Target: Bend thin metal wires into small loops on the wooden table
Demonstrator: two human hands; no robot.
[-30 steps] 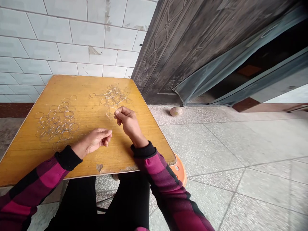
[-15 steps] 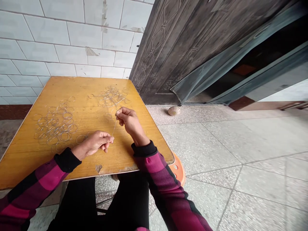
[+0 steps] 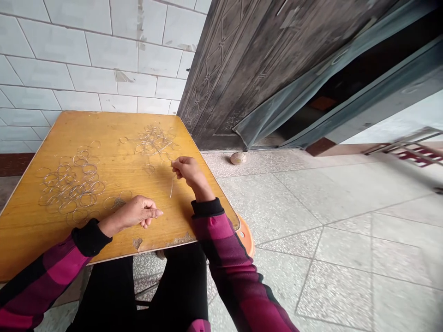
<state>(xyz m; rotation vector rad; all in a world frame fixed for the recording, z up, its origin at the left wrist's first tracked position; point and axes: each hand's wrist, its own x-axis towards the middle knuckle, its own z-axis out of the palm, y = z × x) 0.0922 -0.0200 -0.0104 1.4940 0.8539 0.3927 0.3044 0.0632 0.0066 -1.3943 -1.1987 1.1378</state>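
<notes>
My right hand (image 3: pixel 188 170) is pinched shut on a thin wire (image 3: pixel 171 186), which hangs down from the fingertips in a slight curve, its lower end free. Lower and to the left, my left hand (image 3: pixel 140 211) is closed, thumb pressed along the curled forefinger. Nothing shows in it, and the wire's end is apart from it. Beside the left wrist lie a few wire rings (image 3: pixel 117 200). A spread pile of wire rings (image 3: pixel 74 184) covers the left of the yellow wooden table (image 3: pixel 134 124). A tangled heap of thin wires (image 3: pixel 155 139) lies at the back right.
The table stands against a white tiled wall (image 3: pixel 83 74). A dark carved door (image 3: pixel 221 78) with a grey-green curtain (image 3: pixel 273 120) is at the right. On the floor are a pale round object (image 3: pixel 238 158) and an orange stool (image 3: pixel 246 235), partly under the table corner.
The wire, stretched between both hands before, has come out of my left hand and hangs from my right. My hands have drawn apart. The view has turned slightly right.
</notes>
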